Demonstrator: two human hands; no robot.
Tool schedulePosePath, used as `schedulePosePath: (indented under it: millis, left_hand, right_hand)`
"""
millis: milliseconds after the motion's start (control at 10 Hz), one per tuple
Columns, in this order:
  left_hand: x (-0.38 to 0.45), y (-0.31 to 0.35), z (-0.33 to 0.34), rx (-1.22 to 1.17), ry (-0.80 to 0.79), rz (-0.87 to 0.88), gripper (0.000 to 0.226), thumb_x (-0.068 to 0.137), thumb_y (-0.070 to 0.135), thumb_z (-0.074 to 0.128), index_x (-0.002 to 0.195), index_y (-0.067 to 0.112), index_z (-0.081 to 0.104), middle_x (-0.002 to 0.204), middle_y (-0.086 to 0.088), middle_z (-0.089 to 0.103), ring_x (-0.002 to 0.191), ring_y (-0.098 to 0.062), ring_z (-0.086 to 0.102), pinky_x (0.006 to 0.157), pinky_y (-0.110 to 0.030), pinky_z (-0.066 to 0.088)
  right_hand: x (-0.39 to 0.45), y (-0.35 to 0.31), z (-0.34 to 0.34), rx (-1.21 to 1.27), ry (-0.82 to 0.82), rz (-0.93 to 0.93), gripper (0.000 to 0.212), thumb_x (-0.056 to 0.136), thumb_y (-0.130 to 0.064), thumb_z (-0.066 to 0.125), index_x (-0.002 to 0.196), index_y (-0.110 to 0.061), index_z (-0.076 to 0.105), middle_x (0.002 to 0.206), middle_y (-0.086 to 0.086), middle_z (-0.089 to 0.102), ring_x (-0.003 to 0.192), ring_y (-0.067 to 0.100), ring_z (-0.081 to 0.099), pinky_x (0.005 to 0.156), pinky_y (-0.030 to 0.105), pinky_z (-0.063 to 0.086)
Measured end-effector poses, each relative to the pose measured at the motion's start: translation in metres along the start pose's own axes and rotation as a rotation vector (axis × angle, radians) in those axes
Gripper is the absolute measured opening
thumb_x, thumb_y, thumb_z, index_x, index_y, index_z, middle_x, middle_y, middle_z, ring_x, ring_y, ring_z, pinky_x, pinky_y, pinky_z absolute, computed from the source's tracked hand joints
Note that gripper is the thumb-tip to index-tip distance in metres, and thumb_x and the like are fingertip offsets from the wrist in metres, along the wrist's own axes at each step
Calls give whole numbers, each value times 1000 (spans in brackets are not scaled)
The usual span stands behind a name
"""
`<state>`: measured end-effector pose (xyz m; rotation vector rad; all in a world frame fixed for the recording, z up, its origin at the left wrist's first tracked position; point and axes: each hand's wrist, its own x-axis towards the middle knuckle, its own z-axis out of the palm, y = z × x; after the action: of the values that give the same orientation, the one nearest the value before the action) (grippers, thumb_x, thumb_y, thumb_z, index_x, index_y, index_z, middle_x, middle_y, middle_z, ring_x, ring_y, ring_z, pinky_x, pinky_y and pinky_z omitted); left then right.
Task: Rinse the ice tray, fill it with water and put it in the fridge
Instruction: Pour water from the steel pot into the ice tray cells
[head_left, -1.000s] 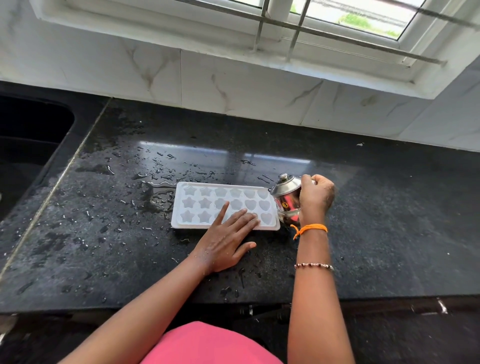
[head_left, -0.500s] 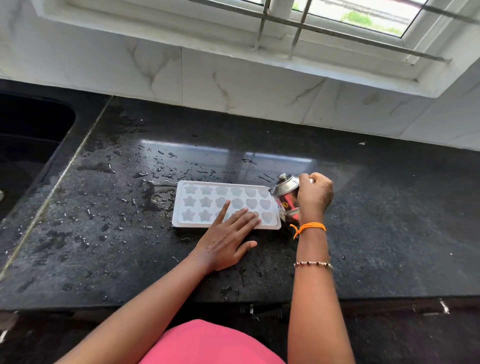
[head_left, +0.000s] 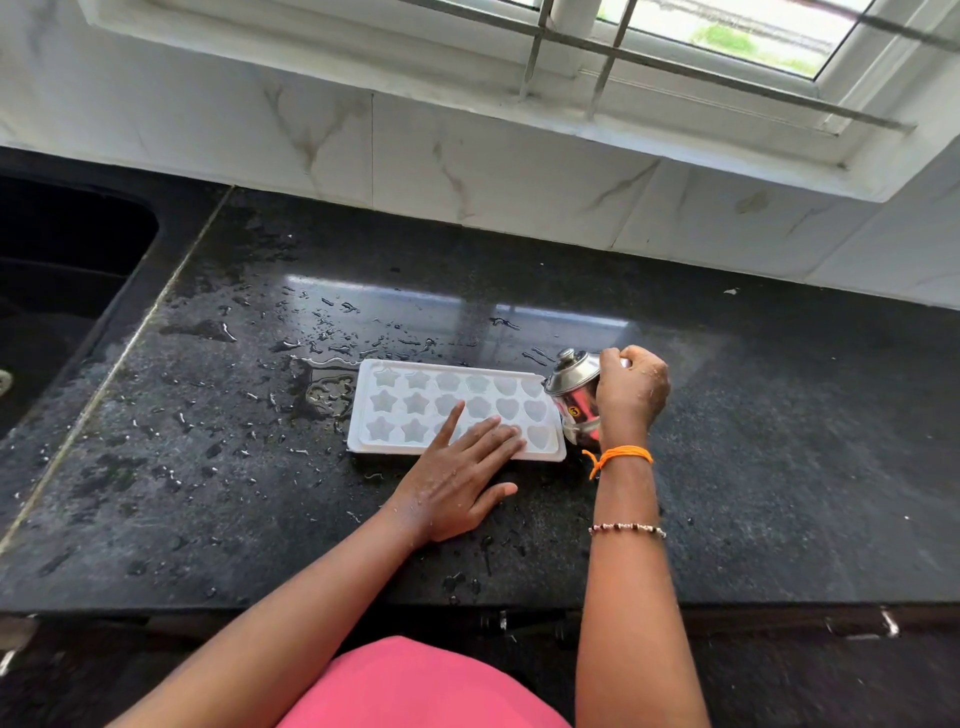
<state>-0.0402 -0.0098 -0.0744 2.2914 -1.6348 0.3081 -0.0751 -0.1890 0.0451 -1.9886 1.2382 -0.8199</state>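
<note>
Two hands: left (head_left: 457, 488) flat on tray (head_left: 395, 410) near edge.

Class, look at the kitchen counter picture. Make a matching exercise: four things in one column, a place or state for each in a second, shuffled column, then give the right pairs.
Things:
1. ice tray
2. steel jug
3. left hand
4. sink

Places or states:
A. tilted, gripped by the right hand
B. set into the counter at far left
C. lying flat on the wet counter
D. fingers spread on the tray's near edge

Pairs: 1-C, 2-A, 3-D, 4-B
</note>
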Motion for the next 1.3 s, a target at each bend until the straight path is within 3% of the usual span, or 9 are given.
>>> schedulePosePath:
  millis: [300, 500, 1100, 1300]
  left_hand:
    - [0, 0, 0, -4, -6, -1, 56, 96, 47, 30, 137, 15, 47, 139, -1, 50, 134, -21, 41, 114, -50, 7]
    - [0, 1, 0, 6, -1, 3, 55, 95, 47, 30, 136, 15, 48, 139, -1, 51, 133, -21, 42, 112, -51, 10]
    - [0, 0, 0, 15, -14, -1, 56, 96, 47, 29, 137, 15, 47, 140, -1, 50, 134, -21, 41, 112, -51, 9]
    - [0, 0, 0, 5, -20, -6, 56, 96, 47, 29, 137, 15, 47, 140, -1, 50, 134, -21, 40, 113, -51, 8]
  right_hand:
    - [0, 2, 1, 35, 2, 12, 40, 81, -7, 51, 46, -14, 31, 46, -1, 32, 51, 19, 31, 48, 30, 25]
    - [-1, 0, -2, 22, 4, -9, 43, 80, -5, 50, 46, -13, 26, 46, 1, 24, 46, 15, 21, 46, 30, 21]
    - [3, 7, 0, 80, 23, 2, 40, 81, -7, 50, 46, -14, 32, 47, -1, 32, 50, 17, 31, 50, 29, 27]
    - [5, 11, -4, 203, 17, 71, 41, 78, -5, 51, 45, -16, 29, 46, -3, 27, 47, 14, 24, 49, 30, 22]
